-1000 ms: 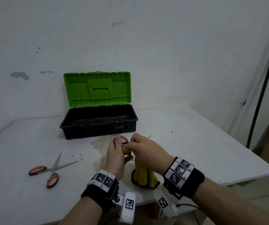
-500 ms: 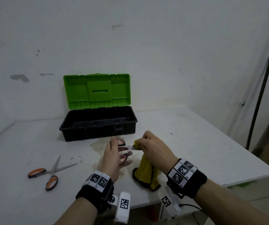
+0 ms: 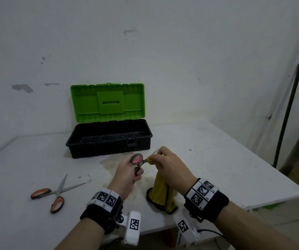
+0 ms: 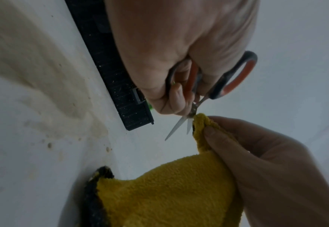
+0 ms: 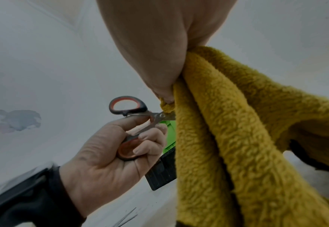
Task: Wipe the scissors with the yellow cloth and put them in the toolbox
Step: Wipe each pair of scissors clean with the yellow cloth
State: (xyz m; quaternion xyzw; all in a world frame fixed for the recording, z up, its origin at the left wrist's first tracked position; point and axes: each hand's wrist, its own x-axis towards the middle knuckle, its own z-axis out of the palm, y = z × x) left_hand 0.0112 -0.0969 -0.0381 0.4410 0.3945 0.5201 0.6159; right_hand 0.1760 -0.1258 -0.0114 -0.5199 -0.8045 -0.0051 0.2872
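Observation:
My left hand (image 3: 130, 172) grips the lower handle of small orange-and-black scissors (image 3: 139, 160), held above the table in front of the toolbox (image 3: 109, 139). The wrist views show the same scissors (image 4: 214, 86) (image 5: 134, 113) with blades slightly apart. My right hand (image 3: 168, 165) pinches a fold of the yellow cloth (image 3: 161, 193) around the blades near the pivot; the cloth (image 5: 237, 138) hangs down to the table. One blade tip sticks out past my right hand's fingers. The black toolbox stands open, its green lid (image 3: 107, 102) upright.
A second, larger pair of orange-handled scissors (image 3: 54, 193) lies open on the white table (image 3: 217, 159) at the left. A brownish stain (image 3: 112, 162) marks the table before the toolbox. A dark pole (image 3: 287, 112) leans on the wall at right.
Both hands have risen and shifted slightly. My right hand with the cloth slid out along the blades, then back to the pivot. The cloth's lower end stays on the table.

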